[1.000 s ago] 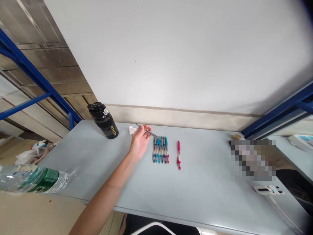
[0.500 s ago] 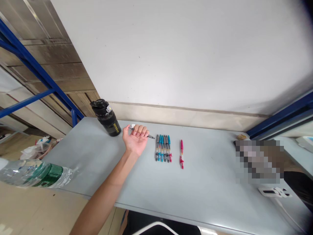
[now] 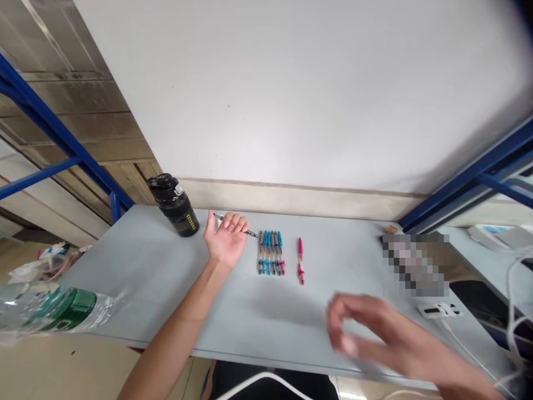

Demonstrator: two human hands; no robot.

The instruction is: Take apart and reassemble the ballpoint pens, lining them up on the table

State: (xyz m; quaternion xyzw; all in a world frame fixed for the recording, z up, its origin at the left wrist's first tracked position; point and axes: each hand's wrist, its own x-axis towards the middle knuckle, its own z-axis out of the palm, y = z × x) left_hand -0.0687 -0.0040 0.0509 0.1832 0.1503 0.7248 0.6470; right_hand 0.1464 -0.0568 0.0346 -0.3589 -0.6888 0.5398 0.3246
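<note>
My left hand (image 3: 227, 239) is palm up, left of the pens, its fingers curled round a dark pen (image 3: 252, 234) whose tip points right. Beside it, a row of several pens (image 3: 270, 253) with grey and blue ends lies side by side on the grey table (image 3: 266, 322). A single pink pen (image 3: 300, 250) lies apart, right of the row. Blurred by motion, my right hand (image 3: 370, 330) hovers over the front right of the table, thumb and fingers curved with a gap between them and nothing held.
A black bottle (image 3: 175, 205) stands at the back left. At the left edge is a clear plastic bottle (image 3: 62, 308) with a green label. A white device with a cable (image 3: 437, 310) and a pixelated area are at the right. A white wall (image 3: 266, 94) rises behind.
My right hand has come into view from the lower right. My left hand still holds the dark pen, its thumb now more upright. The whole view has shifted slightly.
</note>
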